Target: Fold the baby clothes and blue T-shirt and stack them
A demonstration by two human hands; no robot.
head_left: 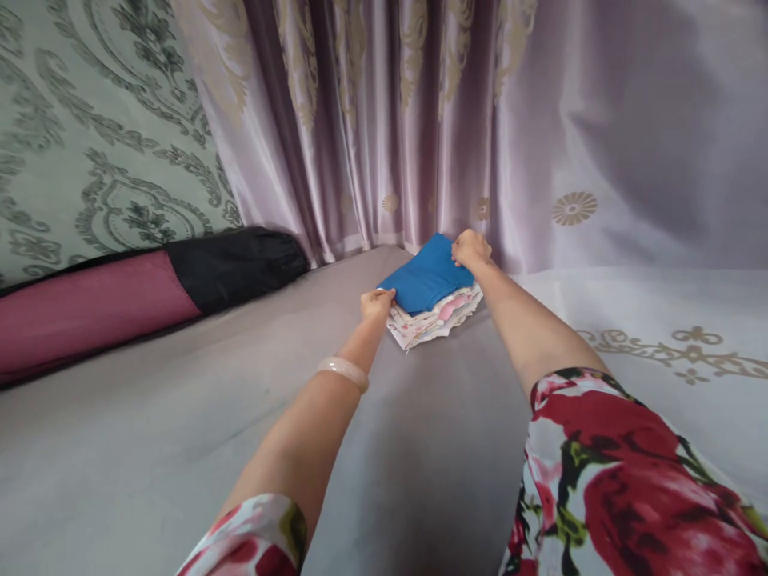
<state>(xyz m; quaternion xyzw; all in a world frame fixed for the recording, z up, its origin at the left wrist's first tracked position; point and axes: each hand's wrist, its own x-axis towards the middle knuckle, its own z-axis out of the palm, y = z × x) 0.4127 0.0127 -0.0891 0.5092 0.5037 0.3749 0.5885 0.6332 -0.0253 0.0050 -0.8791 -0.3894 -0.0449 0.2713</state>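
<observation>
A folded blue cloth lies on top of a stack of folded, light patterned cloths on the bed. My left hand pinches the blue cloth at its near left corner. At its right side, my right hand has its fingers closed on the edge of the same cloth. The lower layers of the stack stick out on the near side, with pink and cream prints showing. What kind of garment or fabric the blue cloth is, I cannot tell.
A long pink and black bag lies along the patterned wall at the left. Mauve curtains hang behind the stack. The grey bed sheet spreads beneath, and white fabric with gold embroidery lies at the right.
</observation>
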